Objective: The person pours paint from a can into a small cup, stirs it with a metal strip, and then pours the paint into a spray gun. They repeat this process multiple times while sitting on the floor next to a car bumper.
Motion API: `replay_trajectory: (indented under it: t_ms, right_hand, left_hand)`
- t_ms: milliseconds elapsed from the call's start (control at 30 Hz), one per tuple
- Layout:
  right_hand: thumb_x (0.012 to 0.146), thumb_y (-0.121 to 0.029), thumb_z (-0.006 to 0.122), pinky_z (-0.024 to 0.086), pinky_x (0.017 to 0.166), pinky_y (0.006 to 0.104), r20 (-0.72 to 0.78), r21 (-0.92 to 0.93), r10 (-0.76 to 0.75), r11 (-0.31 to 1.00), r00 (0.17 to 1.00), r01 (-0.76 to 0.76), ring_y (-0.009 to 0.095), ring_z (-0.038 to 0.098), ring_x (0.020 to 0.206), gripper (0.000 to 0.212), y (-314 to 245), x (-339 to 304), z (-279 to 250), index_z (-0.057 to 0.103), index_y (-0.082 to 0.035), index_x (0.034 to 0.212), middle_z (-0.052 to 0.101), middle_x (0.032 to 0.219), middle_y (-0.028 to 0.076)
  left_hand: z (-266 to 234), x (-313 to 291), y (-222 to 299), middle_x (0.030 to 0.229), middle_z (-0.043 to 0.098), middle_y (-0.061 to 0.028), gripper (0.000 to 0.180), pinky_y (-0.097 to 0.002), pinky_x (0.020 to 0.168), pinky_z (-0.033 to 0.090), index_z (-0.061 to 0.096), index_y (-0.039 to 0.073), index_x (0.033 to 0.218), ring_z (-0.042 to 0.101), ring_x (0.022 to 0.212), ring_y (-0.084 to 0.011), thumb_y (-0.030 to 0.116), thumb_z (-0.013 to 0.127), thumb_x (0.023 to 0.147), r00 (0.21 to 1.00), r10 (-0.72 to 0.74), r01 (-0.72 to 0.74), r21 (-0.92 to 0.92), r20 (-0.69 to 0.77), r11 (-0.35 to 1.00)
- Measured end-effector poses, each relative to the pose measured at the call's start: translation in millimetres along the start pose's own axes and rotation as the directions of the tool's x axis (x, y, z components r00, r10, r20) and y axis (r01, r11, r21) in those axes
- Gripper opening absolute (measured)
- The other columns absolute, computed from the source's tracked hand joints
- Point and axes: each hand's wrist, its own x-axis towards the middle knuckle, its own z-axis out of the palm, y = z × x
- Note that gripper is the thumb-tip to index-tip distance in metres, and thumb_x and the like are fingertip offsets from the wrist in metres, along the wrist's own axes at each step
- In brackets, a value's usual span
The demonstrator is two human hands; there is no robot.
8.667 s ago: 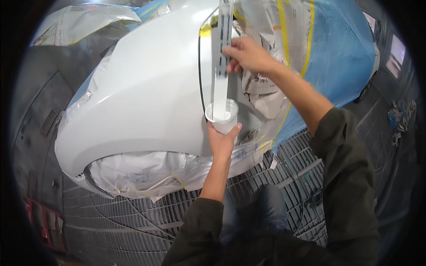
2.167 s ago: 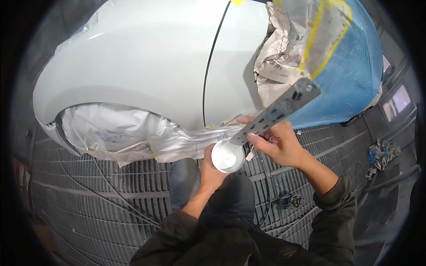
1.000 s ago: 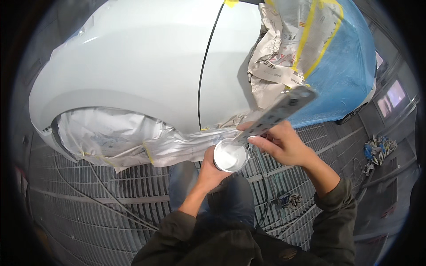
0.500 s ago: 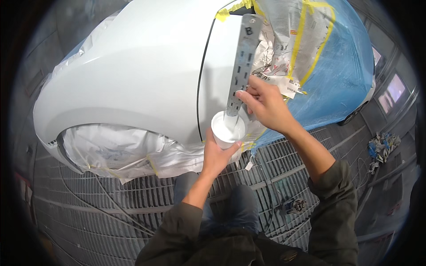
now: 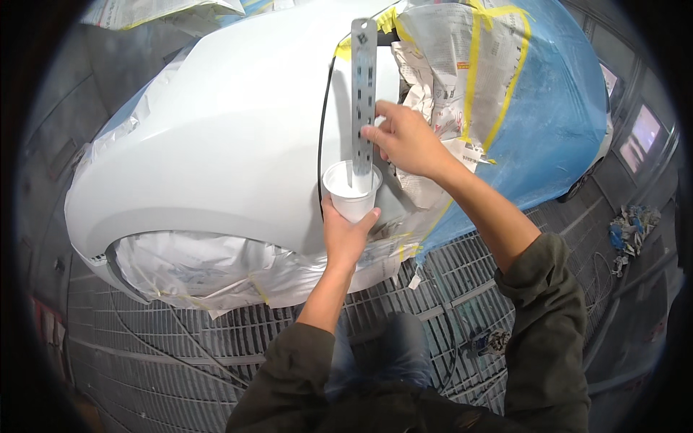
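My left hand (image 5: 345, 231) is closed round the lower part of a white plastic cup (image 5: 354, 205) and holds it in front of the car. Inside the cup is white paint, its level partly hidden by the rim. My right hand (image 5: 408, 137) pinches a flat metal mixing ruler (image 5: 364, 94) with dark markings and a hole at its top. The ruler stands nearly upright, its white-coated lower end down in the cup. Behind both hands is the car's pale white body panel (image 5: 209, 137).
Blue plastic film (image 5: 556, 123), yellow tape (image 5: 473, 79) and newspaper (image 5: 440, 50) cover the car's right part. Crumpled masking sheet (image 5: 195, 263) fills the wheel arch. Hoses (image 5: 191, 335) run over the grated floor (image 5: 166, 368). A heap of scrap (image 5: 634, 231) lies at the right.
The ruler has gone from leaning right to nearly upright. Both hands and the cup have shifted slightly left and up in view. The view has moved too, showing more paper at top left.
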Motion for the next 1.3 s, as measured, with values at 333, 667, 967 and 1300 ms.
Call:
replay_trajectory:
  t_ms: [333, 667, 967, 1300]
  right_hand:
    - [0.094, -0.018, 0.068, 0.052, 0.057, 0.0352, -0.050, 0.169, 0.001, 0.986, 0.999, 0.007, 0.022, 0.071, 0.060, 0.025, -3, 12, 0, 0.062, 0.004, 0.104, 0.069, 0.067, 0.016]
    - [0.096, -0.020, 0.065, 0.047, 0.052, 0.0306, -0.020, 0.332, 0.067, 0.941, 0.998, -0.057, 0.014, 0.061, 0.054, 0.029, -1, 33, -6, 0.063, 0.003, 0.114, 0.068, 0.066, 0.009]
    - [0.102, -0.025, 0.064, 0.038, 0.051, 0.0233, -0.009, 0.471, 0.043, 0.881, 0.999, -0.033, 0.007, 0.049, 0.055, 0.019, 15, 69, -25, 0.062, -0.006, 0.098, 0.059, 0.067, 0.001]
    - [0.103, -0.024, 0.062, 0.038, 0.051, 0.0219, 0.015, 0.457, 0.074, 0.886, 0.997, -0.073, 0.005, 0.047, 0.053, 0.019, 16, 76, -31, 0.063, -0.006, 0.098, 0.059, 0.067, -0.001]
  left_hand:
    - [7, 4, 4, 0.132, 0.054, -0.0223, 0.087, -0.0406, 0.104, 0.045, 0.038, -0.008, 0.139, 0.057, 0.121, -0.0307, 0.023, 0.088, 0.075, 0.993, 0.046, -0.048, -0.018, -0.106, 0.999]
    - [-1, 2, 10, 0.134, 0.052, -0.0225, 0.089, -0.0406, 0.107, 0.043, 0.035, -0.009, 0.140, 0.055, 0.124, -0.0310, 0.021, 0.088, 0.075, 0.992, 0.024, -0.019, 0.041, -0.125, 0.999]
    - [-3, -3, 8, 0.137, 0.051, -0.0178, 0.088, -0.0394, 0.107, 0.044, 0.035, -0.003, 0.144, 0.053, 0.125, -0.0272, 0.014, 0.089, 0.077, 0.991, -0.026, 0.028, 0.008, -0.133, 1.000]
    - [-1, -4, 6, 0.136, 0.051, -0.0188, 0.085, -0.0391, 0.108, 0.041, 0.034, -0.005, 0.142, 0.053, 0.125, -0.0272, 0.011, 0.088, 0.078, 0.994, 0.030, -0.042, -0.108, -0.103, 0.993]
